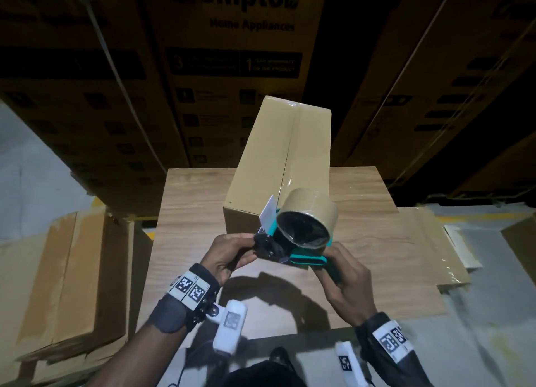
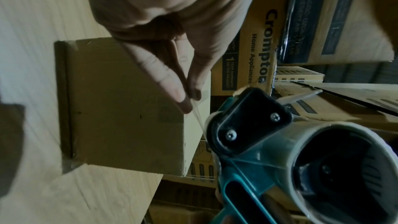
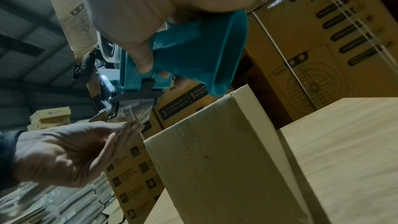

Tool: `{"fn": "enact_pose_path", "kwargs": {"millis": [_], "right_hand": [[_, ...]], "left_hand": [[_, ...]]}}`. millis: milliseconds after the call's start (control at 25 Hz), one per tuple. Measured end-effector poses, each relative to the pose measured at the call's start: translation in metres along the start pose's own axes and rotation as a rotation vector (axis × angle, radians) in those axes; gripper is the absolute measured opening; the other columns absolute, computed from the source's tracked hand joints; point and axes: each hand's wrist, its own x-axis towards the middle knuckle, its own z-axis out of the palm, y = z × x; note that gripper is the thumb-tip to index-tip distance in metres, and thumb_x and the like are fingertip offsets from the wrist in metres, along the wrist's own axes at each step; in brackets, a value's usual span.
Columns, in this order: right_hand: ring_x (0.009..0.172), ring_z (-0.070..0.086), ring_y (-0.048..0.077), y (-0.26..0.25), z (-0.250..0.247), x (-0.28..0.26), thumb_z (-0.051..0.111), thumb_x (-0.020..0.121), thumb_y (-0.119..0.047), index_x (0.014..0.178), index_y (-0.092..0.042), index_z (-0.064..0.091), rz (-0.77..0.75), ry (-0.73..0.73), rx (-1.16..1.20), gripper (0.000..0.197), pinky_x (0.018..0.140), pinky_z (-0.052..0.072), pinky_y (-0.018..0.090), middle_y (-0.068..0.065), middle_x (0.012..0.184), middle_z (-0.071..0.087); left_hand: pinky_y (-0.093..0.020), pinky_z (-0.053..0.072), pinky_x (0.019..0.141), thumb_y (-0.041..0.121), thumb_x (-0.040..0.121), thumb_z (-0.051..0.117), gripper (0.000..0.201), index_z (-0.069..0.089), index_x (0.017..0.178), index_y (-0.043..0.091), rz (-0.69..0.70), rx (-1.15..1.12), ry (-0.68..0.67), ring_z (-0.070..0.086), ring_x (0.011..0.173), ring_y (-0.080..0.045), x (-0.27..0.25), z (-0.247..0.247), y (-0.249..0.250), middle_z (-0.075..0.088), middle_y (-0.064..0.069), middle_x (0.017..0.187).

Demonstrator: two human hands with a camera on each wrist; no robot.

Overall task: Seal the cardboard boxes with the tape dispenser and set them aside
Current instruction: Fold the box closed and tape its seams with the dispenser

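The cardboard box [image 1: 278,166] stands on the table [image 1: 362,241], stacked cartons [image 1: 232,67] behind.

Beyond my hands a wall of tall brown printed appliance cartons [image 1: 237,67] rises into shadow, bound with pale strapping. Under my hands spreads a light wood-grain tabletop [image 1: 197,212]. Left of my left hand stand worn brown cartons [image 1: 63,270]; right of my right hand a flattened tape-covered cardboard sheet [image 1: 417,241] lies on the grey floor [image 1: 493,314]. The light is dim.

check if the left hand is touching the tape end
Touching: in the left wrist view the left hand pinches the clear tape end between thumb and fingertip.
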Motion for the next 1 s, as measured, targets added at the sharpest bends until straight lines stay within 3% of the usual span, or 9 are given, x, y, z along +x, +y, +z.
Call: {"fn": "enact_pose_path", "kwargs": {"millis": [120,240,320,520,600,680,760,840,1000], "right_hand": [[0.089,0.065,0.009,-0.003,0.004,0.014,0.063,0.090,-0.022,0.114,-0.025,0.060,0.019,-0.033,0.017,0.024,0.069,0.048,0.013,-0.008,0.108,0.067],[0.093,0.064,0.012,0.000,0.007,0.031,0.067,0.090,-0.016,0.115,-0.024,0.061,0.060,-0.099,0.061,0.027,0.068,0.054,0.033,-0.011,0.110,0.064],[0.096,0.063,0.013,0.003,0.003,0.043,0.068,0.092,-0.012,0.117,-0.025,0.060,0.064,-0.163,0.090,0.030,0.069,0.055,0.042,-0.014,0.111,0.062],[0.107,0.062,0.010,0.011,-0.020,0.068,0.070,0.091,-0.003,0.118,-0.031,0.059,0.020,-0.249,0.094,0.041,0.081,0.058,0.041,-0.017,0.117,0.061],[0.112,0.061,0.012,0.027,-0.040,0.068,0.073,0.087,0.004,0.120,-0.028,0.061,0.061,-0.218,0.069,0.048,0.085,0.057,0.046,-0.013,0.121,0.063],[0.111,0.061,0.009,0.040,-0.058,0.067,0.075,0.085,0.006,0.119,-0.028,0.062,0.056,-0.222,0.041,0.050,0.085,0.055,0.049,-0.016,0.121,0.063],[0.105,0.059,0.004,0.042,-0.061,0.067,0.077,0.085,0.002,0.115,-0.033,0.060,0.005,-0.267,-0.028,0.050,0.080,0.055,0.046,-0.025,0.116,0.059],[0.100,0.059,0.006,0.042,-0.054,0.070,0.078,0.085,-0.003,0.112,-0.033,0.060,-0.014,-0.266,-0.068,0.044,0.075,0.055,0.048,-0.024,0.113,0.058],[0.102,0.061,0.009,0.049,-0.048,0.081,0.077,0.086,-0.006,0.113,-0.032,0.062,0.012,-0.267,-0.055,0.041,0.077,0.055,0.049,-0.024,0.113,0.059]], "left_hand": [[-0.017,0.056,0.051,0.003,0.088,0.074,0.015,0.071,0.098,-0.009,0.111,0.006,0.035,0.067,0.054,-0.011,0.000,-0.004,0.001,0.074,-0.016,0.072],[-0.016,0.050,0.043,-0.001,0.086,0.075,0.013,0.069,0.091,-0.012,0.217,-0.065,0.067,0.060,0.044,-0.011,0.004,-0.005,0.008,0.067,-0.014,0.060],[-0.017,0.052,0.045,-0.001,0.088,0.075,0.009,0.071,0.088,-0.009,0.273,-0.006,0.099,0.061,0.047,-0.011,0.008,-0.009,0.015,0.068,-0.012,0.061],[-0.021,0.056,0.052,0.006,0.086,0.078,0.019,0.073,0.095,-0.010,0.337,-0.019,0.071,0.064,0.055,-0.015,0.012,-0.019,0.031,0.072,-0.020,0.075],[-0.021,0.057,0.056,0.010,0.084,0.081,0.023,0.074,0.099,-0.005,0.374,-0.069,0.183,0.068,0.063,-0.016,0.015,-0.043,0.044,0.075,-0.020,0.083],[-0.019,0.059,0.060,0.010,0.085,0.080,0.020,0.074,0.100,-0.001,0.399,-0.012,0.238,0.072,0.068,-0.016,0.017,-0.067,0.055,0.077,-0.019,0.087],[-0.019,0.059,0.061,0.010,0.085,0.080,0.021,0.073,0.100,-0.003,0.417,0.041,0.206,0.072,0.069,-0.017,0.018,-0.075,0.058,0.077,-0.020,0.088],[-0.019,0.058,0.060,0.011,0.084,0.081,0.024,0.073,0.102,-0.002,0.440,0.054,0.217,0.073,0.070,-0.018,0.024,-0.070,0.058,0.077,-0.019,0.087],[-0.024,0.057,0.064,0.016,0.084,0.083,0.026,0.074,0.103,0.001,0.479,0.097,0.278,0.074,0.076,-0.020,0.042,-0.069,0.058,0.078,-0.015,0.087]]}}
